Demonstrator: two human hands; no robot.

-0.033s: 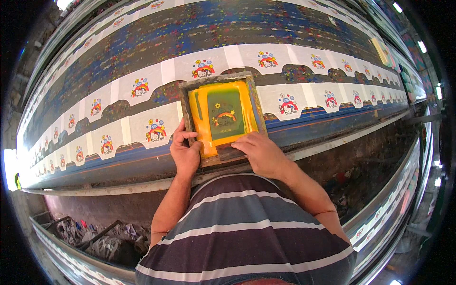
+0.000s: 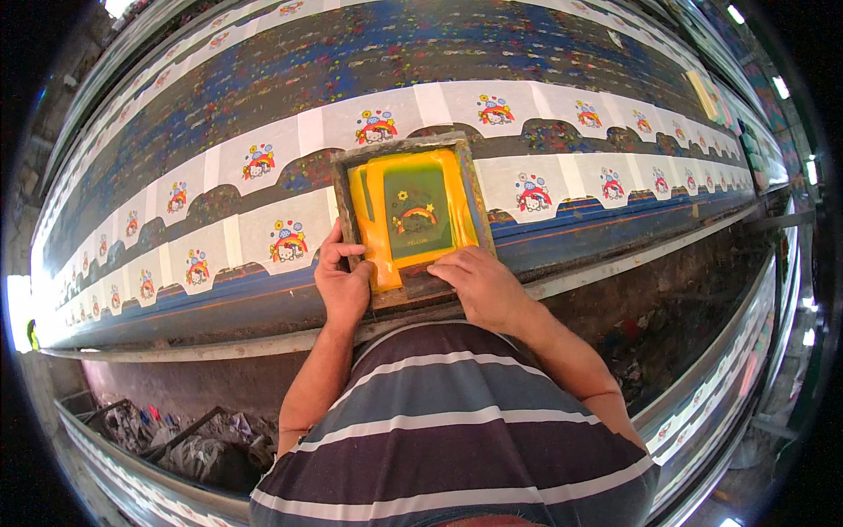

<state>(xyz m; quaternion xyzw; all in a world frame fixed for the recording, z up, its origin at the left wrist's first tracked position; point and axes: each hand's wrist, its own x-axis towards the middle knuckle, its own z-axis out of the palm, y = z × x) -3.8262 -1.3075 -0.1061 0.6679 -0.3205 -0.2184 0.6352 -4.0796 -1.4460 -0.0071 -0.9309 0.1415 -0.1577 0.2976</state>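
A screen-printing frame [image 2: 341, 195] with worn wooden sides lies over the near row of printed white fabric pieces. Thick yellow ink [image 2: 376, 230] is smeared round its green mesh window [image 2: 418, 198], where a small rainbow and flowers show. My left hand [image 2: 342, 279] is closed round the frame's near left corner, thumb on top and fingers along the outer side. With fingers bent and pressed down, my right hand [image 2: 479, 279] grips the near edge, right of its middle. My right palm hides the near right corner.
White fabric pieces with colourful cartoon prints [image 2: 288, 241] run in rows along a long paint-spattered table [image 2: 351, 61]. A metal rail [image 2: 580, 279] edges its near side. Grey crumpled material [image 2: 211, 452] lies in a low bin at lower left. Another printing table [image 2: 694, 408] stands at lower right.
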